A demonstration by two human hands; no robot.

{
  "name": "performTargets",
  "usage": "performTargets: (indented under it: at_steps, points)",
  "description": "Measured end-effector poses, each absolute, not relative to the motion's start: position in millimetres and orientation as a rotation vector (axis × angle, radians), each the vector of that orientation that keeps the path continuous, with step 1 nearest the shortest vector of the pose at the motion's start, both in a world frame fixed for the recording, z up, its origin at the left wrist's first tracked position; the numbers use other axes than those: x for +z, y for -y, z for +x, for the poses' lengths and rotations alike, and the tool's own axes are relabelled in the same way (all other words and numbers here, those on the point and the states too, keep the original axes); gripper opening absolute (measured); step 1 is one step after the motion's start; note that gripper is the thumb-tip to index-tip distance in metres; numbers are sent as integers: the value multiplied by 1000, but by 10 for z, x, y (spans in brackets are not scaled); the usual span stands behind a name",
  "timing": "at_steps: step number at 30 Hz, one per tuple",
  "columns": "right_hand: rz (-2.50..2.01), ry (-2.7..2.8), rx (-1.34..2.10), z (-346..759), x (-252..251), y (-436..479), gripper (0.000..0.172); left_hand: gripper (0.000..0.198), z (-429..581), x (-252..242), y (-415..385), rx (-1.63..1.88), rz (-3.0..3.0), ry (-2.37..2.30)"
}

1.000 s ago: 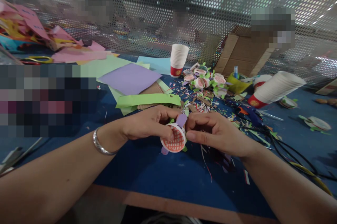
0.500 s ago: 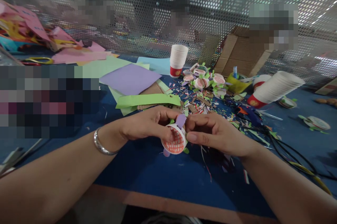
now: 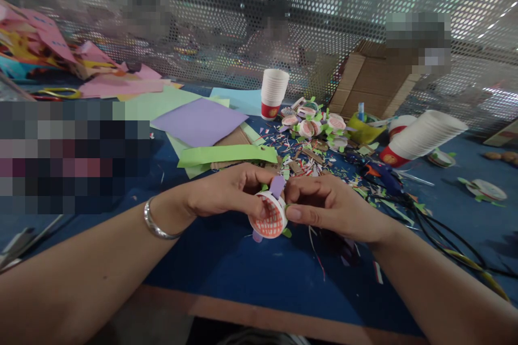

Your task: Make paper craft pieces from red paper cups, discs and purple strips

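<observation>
Well, round white-rimmed paper disc (image 3: 272, 224) (red-hatched) in the left fingers (image 3: 251, 205).

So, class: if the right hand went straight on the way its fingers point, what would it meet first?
Most likely the disc in the left hand; the right hand is so close that contact may already exist, though depth is unclear.

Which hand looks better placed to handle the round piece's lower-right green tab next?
Probably the right hand: its thumb is at the right edge of the round piece, just above that green tab. The left hand holds the piece, thumb on its red-patterned face.
</observation>
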State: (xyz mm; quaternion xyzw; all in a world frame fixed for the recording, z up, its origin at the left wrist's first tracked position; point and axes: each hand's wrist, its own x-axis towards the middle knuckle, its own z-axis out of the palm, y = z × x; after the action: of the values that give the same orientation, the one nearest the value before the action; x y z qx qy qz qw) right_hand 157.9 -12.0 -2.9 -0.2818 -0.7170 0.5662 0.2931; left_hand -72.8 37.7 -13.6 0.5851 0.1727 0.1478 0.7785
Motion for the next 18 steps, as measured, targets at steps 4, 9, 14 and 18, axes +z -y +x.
performTargets:
  at_steps: [4,9,14,18]
  points:
    - [-743,1902,1513,1581,-12,117,20,17,-726,-137,-365,355,1261,-371]
    - [-765,1884,1516,1580,-1,114,22,15,-722,-153,-356,383,1221,-367]
    - [-805,1881,1484,1574,7,129,22,17,-710,-161,-366,393,1187,-352]
    - [-799,1894,1484,1571,9,130,22,16,-704,-154,-370,385,1167,-357]
